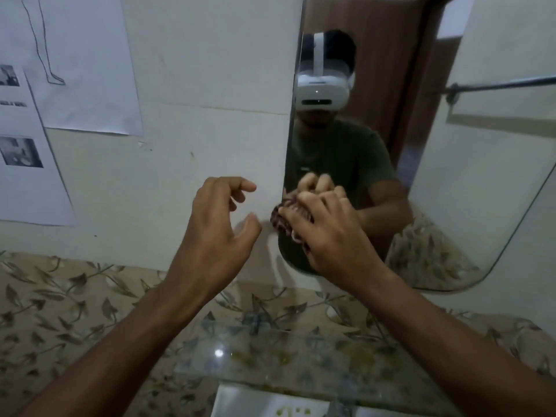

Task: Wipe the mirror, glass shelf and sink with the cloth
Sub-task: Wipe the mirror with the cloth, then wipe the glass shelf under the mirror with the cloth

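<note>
The mirror (451, 182) hangs on the wall at the right, with a rounded lower edge. My right hand (328, 236) presses a dark patterned cloth (278, 219) flat against the mirror's lower left corner, fingers spread over it. My left hand (216, 233) hovers in front of the white wall just left of the mirror, fingers curled apart and holding nothing. Below both arms the glass shelf (301, 356) juts out from the leaf-patterned tiles. A white strip of the sink (240, 401) shows at the bottom edge.
Paper sheets (75, 64) with drawings and photos are stuck on the wall at the left. The mirror reflects a person with a white headset, a brown door and a metal towel rail (496, 85). Leaf-patterned tiles (60, 296) cover the lower wall.
</note>
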Motion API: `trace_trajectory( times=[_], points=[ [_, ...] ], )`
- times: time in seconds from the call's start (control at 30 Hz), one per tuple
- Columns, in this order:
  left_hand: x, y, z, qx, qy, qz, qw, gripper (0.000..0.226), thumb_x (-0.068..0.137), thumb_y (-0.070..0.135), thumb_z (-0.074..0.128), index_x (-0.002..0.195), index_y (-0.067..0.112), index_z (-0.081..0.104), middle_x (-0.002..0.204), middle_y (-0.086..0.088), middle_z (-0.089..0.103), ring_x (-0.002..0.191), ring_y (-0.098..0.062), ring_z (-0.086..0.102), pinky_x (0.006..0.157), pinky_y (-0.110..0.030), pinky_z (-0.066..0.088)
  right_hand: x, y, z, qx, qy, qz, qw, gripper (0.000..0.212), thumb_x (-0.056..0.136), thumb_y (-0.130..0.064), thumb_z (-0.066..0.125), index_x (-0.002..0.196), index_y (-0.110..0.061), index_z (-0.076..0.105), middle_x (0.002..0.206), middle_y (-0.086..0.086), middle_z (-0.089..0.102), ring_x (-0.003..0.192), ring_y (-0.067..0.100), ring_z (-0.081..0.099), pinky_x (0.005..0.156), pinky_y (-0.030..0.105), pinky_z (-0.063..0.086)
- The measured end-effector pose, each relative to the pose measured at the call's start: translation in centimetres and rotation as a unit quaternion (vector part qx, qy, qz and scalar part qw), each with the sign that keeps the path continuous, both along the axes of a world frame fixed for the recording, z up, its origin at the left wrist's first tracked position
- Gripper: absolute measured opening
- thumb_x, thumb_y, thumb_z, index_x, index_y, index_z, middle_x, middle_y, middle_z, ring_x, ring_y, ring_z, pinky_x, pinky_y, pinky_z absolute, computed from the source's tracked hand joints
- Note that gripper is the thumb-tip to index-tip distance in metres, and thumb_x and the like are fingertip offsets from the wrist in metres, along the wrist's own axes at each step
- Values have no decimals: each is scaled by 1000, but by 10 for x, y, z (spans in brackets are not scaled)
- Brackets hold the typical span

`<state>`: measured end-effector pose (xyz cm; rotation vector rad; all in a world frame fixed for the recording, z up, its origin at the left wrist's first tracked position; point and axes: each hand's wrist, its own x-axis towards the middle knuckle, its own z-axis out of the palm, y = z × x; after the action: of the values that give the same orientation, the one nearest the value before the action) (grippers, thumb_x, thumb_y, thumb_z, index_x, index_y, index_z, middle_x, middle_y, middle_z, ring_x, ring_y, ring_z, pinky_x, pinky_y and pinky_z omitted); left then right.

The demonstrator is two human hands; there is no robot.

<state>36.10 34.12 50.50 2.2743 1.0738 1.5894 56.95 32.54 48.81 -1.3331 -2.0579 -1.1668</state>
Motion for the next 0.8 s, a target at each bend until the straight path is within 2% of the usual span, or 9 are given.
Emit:
trace_trajectory(
  times=[0.07,0.13,0.2,0.27,0.37,0.4,0.53,0.63,0.8],
  points=[
    [-11,-10,-13,-19,1,-24,1000,36,89,19,64,120,30,50,104,12,49,93,-4,50,72,-7,40,6,-4,-22,-28,-32,-4,999,48,88,-18,68,134,-12,57,134,18,50,111,36,51,90,54,45],
    [-17,-15,-22,-36,7,-40,999,37,89,18,65,119,33,51,104,16,50,93,-4,51,73,-6,40,9,-9,-30,-43,-24,-3,999,49,87,-18,70,134,-13,58,134,17,52,112,35,49,89,52,44],
    [-15,-16,-28,-56,11,-50,997,37,89,18,64,120,33,51,105,16,51,95,-6,51,74,-8,41,6,-15,-25,-48,49,8,998,53,83,-17,73,134,-14,59,134,16,51,115,33,46,95,53,44],
    [-8,-17,-35,-75,24,-55,995,37,89,21,63,122,33,51,107,15,51,97,-6,52,74,-8,41,1,-22,-13,-35,171,33,984,53,82,-18,75,133,-15,60,133,13,51,117,29,44,101,47,44],
    [-2,-22,-44,-96,47,-57,993,37,90,23,62,125,33,51,109,14,50,99,-6,51,74,-10,42,-6,-36,-2,-33,315,66,946,51,85,-28,77,132,-18,61,130,8,54,118,15,42,102,26,35],
    [-2,-25,-46,-105,46,-61,992,37,91,22,62,125,32,51,110,13,51,99,-6,52,74,-11,43,-8,-40,-4,-51,340,75,936,51,85,-29,78,132,-19,61,129,6,55,119,14,43,103,25,35],
    [-10,-39,-62,-147,54,-87,984,36,92,21,62,125,33,55,110,13,55,98,-7,57,75,-18,48,-14,-59,-42,-127,452,104,877,46,83,-32,80,126,-20,65,124,-1,62,118,16,56,101,37,49],
    [-29,-50,-93,-218,43,-95,970,34,92,18,63,122,34,59,107,13,61,95,-8,60,75,-26,51,-17,-70,-81,-176,533,89,823,41,80,-32,83,118,-23,70,116,-6,64,108,8,61,94,31,53],
    [-57,-66,-158,-314,-4,-54,948,34,92,13,62,116,36,63,105,14,63,94,-8,61,75,-26,51,-29,-66,-126,-243,582,56,774,41,78,-30,85,117,-25,74,111,-6,61,105,7,60,95,23,50]
  ],
)
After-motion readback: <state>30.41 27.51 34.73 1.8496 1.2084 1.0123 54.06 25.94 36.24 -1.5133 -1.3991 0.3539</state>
